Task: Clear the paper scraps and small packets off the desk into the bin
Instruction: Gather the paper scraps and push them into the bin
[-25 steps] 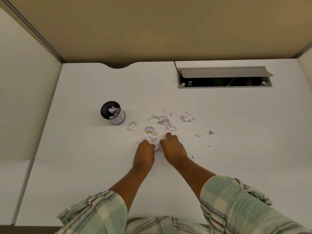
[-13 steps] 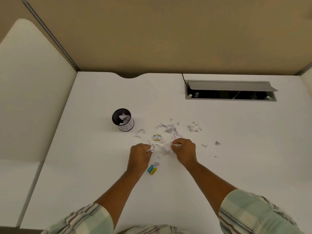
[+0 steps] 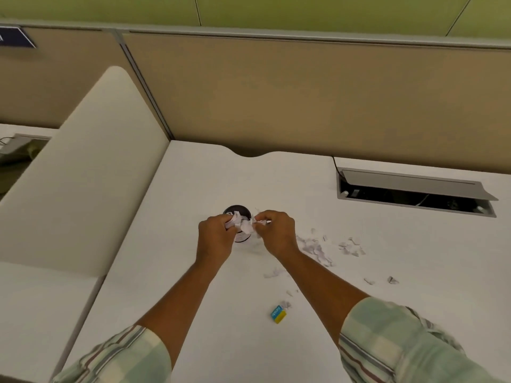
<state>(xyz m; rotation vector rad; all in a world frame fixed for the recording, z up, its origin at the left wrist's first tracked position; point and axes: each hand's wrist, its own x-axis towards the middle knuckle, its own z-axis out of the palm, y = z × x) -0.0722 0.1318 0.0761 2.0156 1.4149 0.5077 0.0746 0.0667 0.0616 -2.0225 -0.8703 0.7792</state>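
My left hand (image 3: 215,237) and my right hand (image 3: 276,233) are raised together over the small black bin (image 3: 240,212), which they mostly hide. Both hands grip a bunch of white paper scraps (image 3: 243,223) between them, right above the bin's mouth. More torn paper scraps (image 3: 318,248) lie scattered on the white desk (image 3: 193,183) to the right of my right hand. A small blue and yellow packet (image 3: 278,314) lies on the desk between my forearms, closer to me.
An open grey cable hatch (image 3: 414,190) is set in the desk at the back right. A beige partition wall (image 3: 304,92) runs along the back, and a cream side panel (image 3: 83,167) borders the desk on the left.
Both hands lifted from the desk with a bunch of scraps and moved left and away to above the bin. The blue and yellow packet stayed on the desk.
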